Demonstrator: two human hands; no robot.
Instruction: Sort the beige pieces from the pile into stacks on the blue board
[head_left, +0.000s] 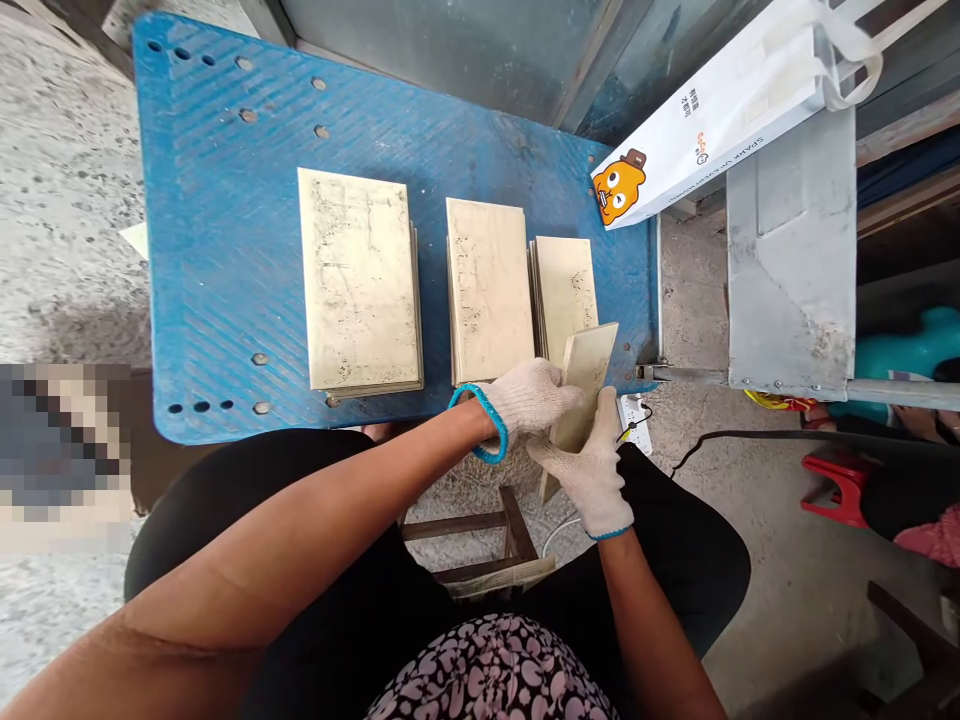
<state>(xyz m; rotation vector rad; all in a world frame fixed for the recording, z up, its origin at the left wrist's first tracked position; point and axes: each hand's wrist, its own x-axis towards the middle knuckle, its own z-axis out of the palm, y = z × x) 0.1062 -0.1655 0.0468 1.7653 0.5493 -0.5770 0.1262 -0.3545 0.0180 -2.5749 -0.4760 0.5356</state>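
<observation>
My right hand (589, 475), in a white knitted glove, grips a small bundle of narrow pale boards (592, 360), with its thumb and fingers around their lower part. The boards are tilted in front of the table edge. My left hand (529, 400), gloved with a blue cuff, reaches across and closes on the bundle's left side; its fingertips are partly hidden. Behind the bundle lies a narrow stack of boards (562, 275). To its left are a medium stack (487, 285) and a wide stack (360, 285), with dark smudges on their top faces.
The stacks lie on a blue plastic table (225, 220) with holes. A white bag (697, 120) with an orange cartoon stands at the back right. A wooden stool (465, 525), a power strip (636, 425) with a cable and a red stool (836, 485) are below. Another person sits at right.
</observation>
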